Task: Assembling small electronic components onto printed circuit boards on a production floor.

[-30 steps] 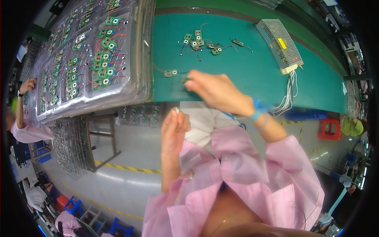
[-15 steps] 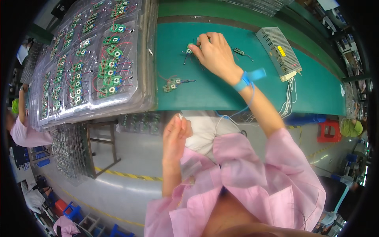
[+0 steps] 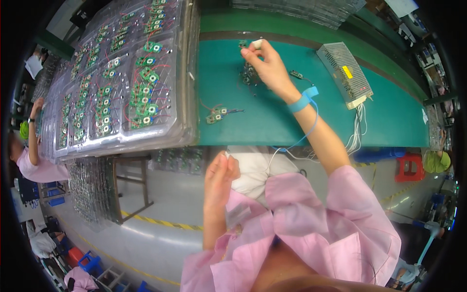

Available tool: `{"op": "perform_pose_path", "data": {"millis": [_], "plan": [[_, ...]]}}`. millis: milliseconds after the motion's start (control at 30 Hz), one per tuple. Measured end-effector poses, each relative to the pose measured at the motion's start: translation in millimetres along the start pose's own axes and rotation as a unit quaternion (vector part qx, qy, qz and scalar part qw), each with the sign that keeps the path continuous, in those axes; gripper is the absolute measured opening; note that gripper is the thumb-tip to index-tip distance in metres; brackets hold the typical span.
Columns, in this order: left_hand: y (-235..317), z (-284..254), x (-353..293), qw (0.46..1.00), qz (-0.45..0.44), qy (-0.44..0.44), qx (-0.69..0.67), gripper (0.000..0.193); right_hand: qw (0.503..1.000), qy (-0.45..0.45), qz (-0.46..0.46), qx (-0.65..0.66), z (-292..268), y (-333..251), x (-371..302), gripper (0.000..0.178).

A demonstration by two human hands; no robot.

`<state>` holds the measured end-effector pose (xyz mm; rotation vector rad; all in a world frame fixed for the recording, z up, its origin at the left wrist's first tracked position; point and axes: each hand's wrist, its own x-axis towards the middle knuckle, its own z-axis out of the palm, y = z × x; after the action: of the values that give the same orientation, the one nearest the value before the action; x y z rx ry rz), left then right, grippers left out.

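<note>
My right hand (image 3: 265, 65) is out near twelve o'clock, over the teal bench (image 3: 262, 117), a smooth, matte sheet. Its grip is drawn in close, thumb near forefinger, a small pale piece (image 3: 257, 44) showing at the tips; whether it has hold of a board, I cannot tell. A clump of circuit boards (image 3: 248, 74) sits right below those fingers, partly hidden by them. My left hand (image 3: 221, 173) is just below centre, at six o'clock, off the bench edge, its grip curled nearly closed, with a pale tip poking up; what it holds, I cannot tell.

At eleven o'clock, two green boards (image 3: 216, 115) lie side by side, flat rectangles with pale round rings, thin red and dark leads trailing. Half past one, a lone board (image 3: 297, 74), its wire bent outward. Ten o'clock, big and glossy: a stack of clear plastic trays (image 3: 146, 137), rounded at the corners, its pockets holding rows of wired boards (image 3: 143, 92). Two o'clock, a perforated metal box (image 3: 340, 73) with a yellow label, spilling slim white cables (image 3: 357, 129). And round my right wrist, a soft blue strap (image 3: 302, 100) with a thin cord.
</note>
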<state>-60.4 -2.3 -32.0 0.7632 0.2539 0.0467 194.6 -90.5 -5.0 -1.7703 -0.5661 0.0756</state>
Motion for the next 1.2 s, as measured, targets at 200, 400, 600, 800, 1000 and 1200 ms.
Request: {"op": "perform_pose_path", "data": {"millis": [200,400,600,800,1000,1200], "plan": [[-2.3,6.0,-0.6,1.000,-0.001,-0.010,0.003,0.029,0.945,0.002,0.033,0.325,-52.4,-11.8,-3.4,0.013],[-3.8,18.8,6.7,1.000,-0.003,-0.024,0.019,0.028,0.847,-0.030,0.210,0.487,-71.3,-33.0,-60.8,0.016],[-8.7,41.5,8.3,0.994,-0.036,0.011,0.098,0.025,0.876,-0.109,0.243,0.402,-71.6,-37.7,-116.8,0.014],[-9.2,64.5,-4.7,0.991,-0.054,-0.005,0.124,0.025,0.879,-0.274,0.165,0.353,-65.2,-46.9,-164.4,0.011],[-11.0,79.3,-11.2,0.984,-0.066,-0.061,0.151,0.026,0.887,-0.294,0.104,0.341,-73.8,-46.1,-174.2,0.012],[-14.9,81.6,-17.6,0.988,-0.063,-0.074,0.124,0.026,0.888,-0.302,0.093,0.333,-79.1,-45.3,-177.4,0.012]]}}
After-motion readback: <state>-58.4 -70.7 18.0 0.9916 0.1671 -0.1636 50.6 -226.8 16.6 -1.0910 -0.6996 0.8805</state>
